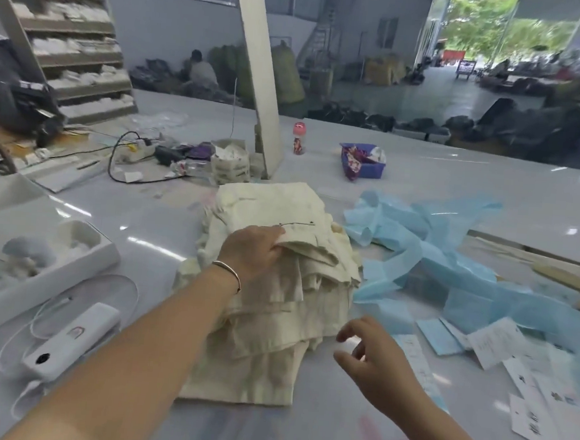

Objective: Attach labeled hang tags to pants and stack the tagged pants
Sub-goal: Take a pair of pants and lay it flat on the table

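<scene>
A pile of cream pants [268, 307] lies folded on the white table in front of me. My left hand [250, 251] grips the edge of the top pair near its waistband, where a thin dark tag string [297, 224] shows. My right hand [371, 359] hovers just right of the pile's lower corner, fingers loosely spread and holding nothing. White hang tags [539, 416] with dark print lie scattered at the right, beside pale blue paper tags [440, 337].
Crumpled blue plastic film [434, 250] spreads right of the pile. A white device with a cable [71, 338] and a white tray [38, 264] sit at the left. Behind stand a white post [257, 80], a small bottle [299, 138] and a blue basket [364, 161].
</scene>
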A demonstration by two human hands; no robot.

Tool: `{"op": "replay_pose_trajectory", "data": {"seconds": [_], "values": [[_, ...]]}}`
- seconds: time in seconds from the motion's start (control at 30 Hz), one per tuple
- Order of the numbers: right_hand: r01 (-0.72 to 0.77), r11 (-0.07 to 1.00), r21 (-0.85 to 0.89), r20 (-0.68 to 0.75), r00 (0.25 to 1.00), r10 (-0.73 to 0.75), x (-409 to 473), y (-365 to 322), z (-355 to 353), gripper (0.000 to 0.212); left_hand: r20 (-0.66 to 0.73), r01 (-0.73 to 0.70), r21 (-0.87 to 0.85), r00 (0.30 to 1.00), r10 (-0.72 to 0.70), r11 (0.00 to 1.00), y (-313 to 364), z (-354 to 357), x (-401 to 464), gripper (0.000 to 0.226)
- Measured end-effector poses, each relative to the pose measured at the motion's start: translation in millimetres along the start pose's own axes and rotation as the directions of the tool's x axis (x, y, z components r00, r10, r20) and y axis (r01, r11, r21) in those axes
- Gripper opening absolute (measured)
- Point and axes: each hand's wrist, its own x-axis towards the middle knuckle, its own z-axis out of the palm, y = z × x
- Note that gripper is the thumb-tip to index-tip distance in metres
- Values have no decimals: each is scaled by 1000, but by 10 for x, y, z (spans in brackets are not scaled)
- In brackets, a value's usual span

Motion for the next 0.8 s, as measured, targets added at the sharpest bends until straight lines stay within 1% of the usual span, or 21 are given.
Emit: {"op": "replay_pose_trajectory", "data": {"seconds": [0.1,0.13,0.17,0.2,0.23,0.27,0.33,0.37,0.4,0.43,0.47,0.5,0.53,0.57,0.6,0.63,0.67,0.7,0.73,0.77,0.8], "values": [[-99,988,122,-65,992,108,152,-1,-5,7,-88,66,-13,994,-67,998,51,-193,55,31],[-120,964,239,-107,983,149,228,-15,-24,5,-130,90,-47,987,-95,995,69,-291,16,34],[-130,907,401,-145,968,203,310,-20,-52,12,-191,83,-105,976,-102,991,92,-416,-69,35],[-150,800,581,-130,953,273,397,-26,-89,23,-279,20,-170,958,-67,985,120,-546,-204,34],[-187,641,744,-45,944,328,478,-27,-130,37,-362,-79,-218,932,-5,973,147,-678,-392,27],[-244,455,857,98,942,322,543,-48,-180,53,-407,-176,-257,912,59,950,180,-810,-615,19],[-372,85,924,360,924,126,642,-114,-255,78,-374,-334,-311,904,209,890,239,-993,-1096,16],[-388,-32,921,389,921,34,670,-171,-281,82,-283,-374,-359,917,282,855,241,-997,-1315,14],[-364,-61,929,366,931,17,695,-250,-288,77,-135,-361,-436,932,336,824,214,-959,-1487,15],[-323,3,947,322,945,62,739,-330,-257,62,72,-284,-532,923,377,797,176,-911,-1605,22],[-292,127,948,277,953,126,783,-402,-197,46,272,-147,-631,877,395,761,130,-838,-1681,31],[-302,230,925,262,946,190,803,-478,-140,35,393,23,-697,849,355,717,71,-748,-1727,37],[-318,298,900,261,941,216,791,-505,-88,32,423,176,-725,877,228,666,-13,-614,-1737,38],[-333,335,881,276,939,207,763,-496,-46,33,377,273,-697,926,15,663,-124,-463,-1706,37],[-328,345,879,281,943,180,721,-493,-34,33,288,363,-632,930,-227,684,-237,-347,-1648,37],[-310,352,883,274,950,149,648,-461,-34,34,232,467,-604,878,-418,645,-336,-272,-1585,41],[-292,347,891,276,956,94,514,-400,-44,40,225,541,-657,806,-547,525,-426,-204,-1528,47],[-295,318,901,299,953,37,410,-294,-49,52,301,556,-773,746,-594,306,-502,-144,-1463,52],[-309,262,914,328,944,-33,303,-160,-43,64,422,508,-861,731,-537,15,-567,-108,-1402,57],[-310,196,930,338,932,-129,210,-45,-32,68,506,443,-863,754,-420,-243,-635,-84,-1380,63],[-280,118,953,300,926,-228,143,25,-14,66,521,376,-836,773,-362,-399,-694,-65,-1381,66]]}}
